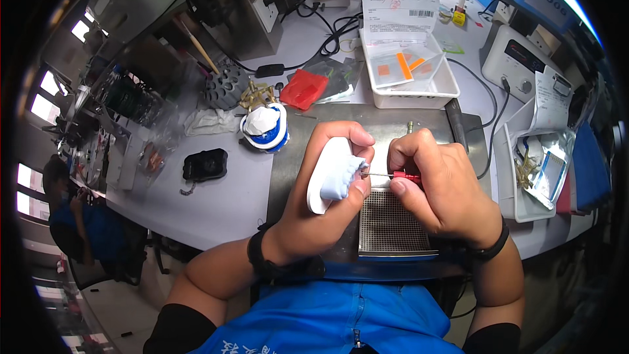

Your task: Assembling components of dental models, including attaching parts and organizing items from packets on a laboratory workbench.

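My left hand (325,221) is wrapped round a dental model (336,174), thumb on one side and fingers on the other. The model has a white base and a pale blue row of teeth facing right. Between the thumb and fingers of my right hand (452,187) is a small red-handled tool (407,176) with a thin metal shaft. Its tip reaches the teeth beside my left fingertips; whether it touches a tooth or a small part there is too fine to tell. Both hands are above a metal work plate (298,157) and a perforated grille (396,226).
Beyond the hands stands a white box (416,100) with papers and bags. A blue-and-white cup (265,132), a red packet (304,89) and a black case (205,165) lie leftward. A handpiece (455,123), control unit (524,62) and tray (521,206) are right.
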The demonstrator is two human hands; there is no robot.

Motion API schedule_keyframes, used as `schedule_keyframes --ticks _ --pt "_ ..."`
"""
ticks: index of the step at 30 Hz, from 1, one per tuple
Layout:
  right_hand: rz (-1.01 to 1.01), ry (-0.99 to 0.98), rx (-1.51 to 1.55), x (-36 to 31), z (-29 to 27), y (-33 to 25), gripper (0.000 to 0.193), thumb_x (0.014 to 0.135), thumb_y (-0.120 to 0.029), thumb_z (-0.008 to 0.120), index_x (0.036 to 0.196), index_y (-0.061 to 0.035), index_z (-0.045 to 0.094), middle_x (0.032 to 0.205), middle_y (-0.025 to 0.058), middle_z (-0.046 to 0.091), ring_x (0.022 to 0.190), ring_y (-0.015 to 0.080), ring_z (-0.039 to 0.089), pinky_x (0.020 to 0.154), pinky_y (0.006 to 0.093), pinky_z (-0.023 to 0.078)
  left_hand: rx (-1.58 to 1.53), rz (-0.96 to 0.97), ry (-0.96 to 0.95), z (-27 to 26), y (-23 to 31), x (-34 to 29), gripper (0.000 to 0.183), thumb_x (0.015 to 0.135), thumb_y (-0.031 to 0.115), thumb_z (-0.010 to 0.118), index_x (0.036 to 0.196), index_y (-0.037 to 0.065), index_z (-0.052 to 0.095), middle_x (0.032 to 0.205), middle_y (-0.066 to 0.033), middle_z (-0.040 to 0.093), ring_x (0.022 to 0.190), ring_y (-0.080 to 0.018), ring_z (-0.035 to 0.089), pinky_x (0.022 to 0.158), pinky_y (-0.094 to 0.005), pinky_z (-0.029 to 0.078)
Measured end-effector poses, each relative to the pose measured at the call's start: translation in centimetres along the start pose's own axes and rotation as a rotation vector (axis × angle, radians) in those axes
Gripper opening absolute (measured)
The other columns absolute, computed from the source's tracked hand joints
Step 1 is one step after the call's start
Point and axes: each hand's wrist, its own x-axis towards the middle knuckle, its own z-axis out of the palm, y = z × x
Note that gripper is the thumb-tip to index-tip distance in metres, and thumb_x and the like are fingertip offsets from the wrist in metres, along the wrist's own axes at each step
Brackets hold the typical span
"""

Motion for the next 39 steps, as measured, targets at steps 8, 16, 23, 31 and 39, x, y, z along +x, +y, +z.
schedule_keyframes --ticks 8,16,23,31,39 --pt "-0.150 -0.199 -0.190 0.2 -1.3 1.1 0.024 0.097 -0.023 0.073 0.093 -0.0067 0.056 0.064 0.0087 0.059 0.057 0.0321 0.063 0.053 0.0421 0.048 0.026 -0.004 0.013 0.4 0.0 -0.2 0.048 0.097 -0.009 0.050 0.141 0.006 0.038 0.110 -0.0057 0.046 0.092 -0.0076 0.045 0.081 -0.0251 0.042" --pt "-0.048 -0.155 -0.165 -0.2 -0.9 0.5 0.027 0.097 -0.026 0.074 0.083 -0.0096 0.058 0.060 0.0092 0.058 0.054 0.0320 0.062 0.050 0.0427 0.046 -0.009 -0.039 0.035 0.2 0.0 0.1 0.048 0.098 -0.009 0.052 0.142 0.006 0.038 0.111 -0.0055 0.046 0.095 -0.0083 0.046 0.085 -0.0259 0.042" --pt "0.015 -0.223 -0.063 0.0 -0.3 0.6 0.026 0.100 -0.028 0.072 0.086 -0.0102 0.059 0.060 0.0089 0.061 0.056 0.0340 0.065 0.051 0.0449 0.046 0.136 0.015 0.020 0.0 0.0 0.2 0.049 0.097 -0.009 0.054 0.142 0.006 0.040 0.115 -0.0056 0.047 0.102 -0.0089 0.046 0.091 -0.0260 0.042" --pt "-0.037 -0.268 -0.256 -0.3 -1.2 1.1 0.029 0.099 -0.033 0.073 0.097 -0.0095 0.055 0.073 0.0095 0.068 0.064 0.0321 0.070 0.055 0.0431 0.050 0.059 -0.053 0.005 0.1 -0.1 0.0 0.052 0.097 -0.008 0.055 0.143 0.008 0.038 0.115 -0.0050 0.047 0.099 -0.0076 0.047 0.086 -0.0256 0.044" --pt "-0.135 -0.160 -0.302 -0.1 -1.1 0.9 0.025 0.098 -0.028 0.073 0.091 -0.0096 0.057 0.062 0.0077 0.062 0.056 0.0302 0.066 0.050 0.0429 0.048 -0.035 -0.092 0.001 -0.2 -0.4 0.3 0.053 0.097 -0.007 0.059 0.143 0.010 0.038 0.117 -0.0050 0.048 0.101 -0.0085 0.048 0.089 -0.0266 0.044"
